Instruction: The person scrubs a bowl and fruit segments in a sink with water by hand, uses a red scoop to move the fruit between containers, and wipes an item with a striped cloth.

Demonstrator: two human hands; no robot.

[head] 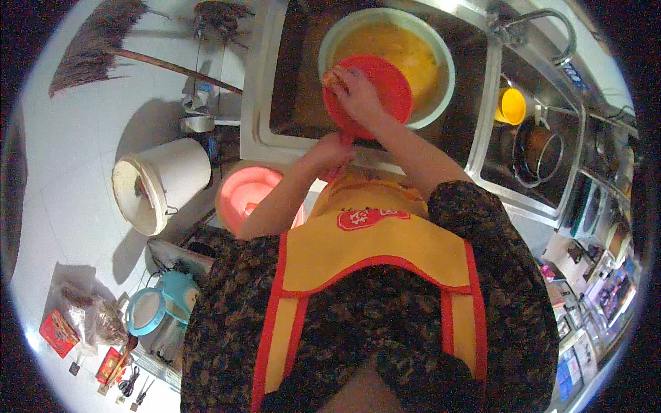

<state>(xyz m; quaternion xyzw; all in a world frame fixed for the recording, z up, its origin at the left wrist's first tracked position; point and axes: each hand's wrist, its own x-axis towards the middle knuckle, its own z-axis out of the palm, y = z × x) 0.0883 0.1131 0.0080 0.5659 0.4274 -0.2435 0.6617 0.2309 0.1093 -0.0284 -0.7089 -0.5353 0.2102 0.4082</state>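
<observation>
In the head view a large pale basin (448, 77) with yellowish liquid stands in the left compartment of a metal sink (258, 129). A red plastic bowl or colander (395, 95) is tilted over the basin's near edge. My left hand (333, 153) is at its near side, gripping what looks like its red handle or rim. My right hand (356, 93) reaches into the red vessel, its fingers curled around an orange-brown piece (333, 76) at the vessel's left rim; what the piece is cannot be told.
A yellow cup (511, 106) and a round metal pot (539, 152) sit in the right sink compartment, near a curved faucet (565, 31). Left are a pink basin (250, 191), a white bucket (181, 170) and a broom (98, 46).
</observation>
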